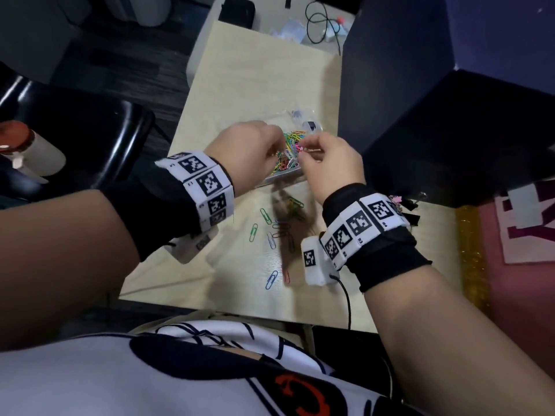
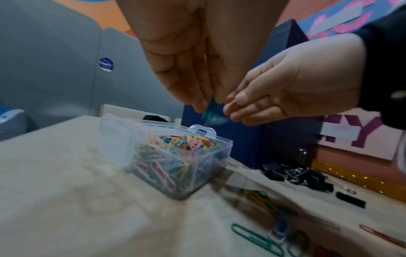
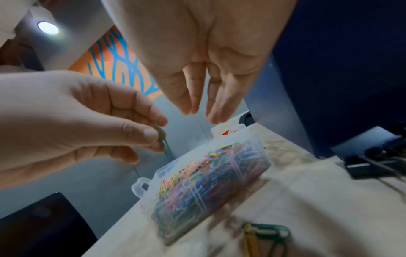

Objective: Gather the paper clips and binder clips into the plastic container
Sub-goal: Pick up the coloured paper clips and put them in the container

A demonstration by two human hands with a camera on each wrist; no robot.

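Observation:
A clear plastic container (image 1: 282, 178) packed with coloured paper clips stands mid-table, its lid open behind it. Both hands hover just above it. My left hand (image 1: 270, 142) pinches a green paper clip (image 3: 162, 139) between thumb and forefinger; the clip shows as a teal blur (image 2: 211, 113) in the left wrist view. My right hand (image 1: 306, 147) is fingertip to fingertip with it, fingers straight and slightly apart (image 3: 201, 113), nothing visibly held. Several loose paper clips (image 1: 270, 232) lie on the table nearer me. Black binder clips (image 1: 410, 205) lie to the right, behind my right wrist.
A dark blue partition (image 1: 435, 130) rises along the table's right side, close to the binder clips. A black chair (image 1: 90, 139) stands off the left edge. A tangled cable (image 1: 321, 22) and small items lie at the far end. The table's front edge (image 1: 240, 310) is by my body.

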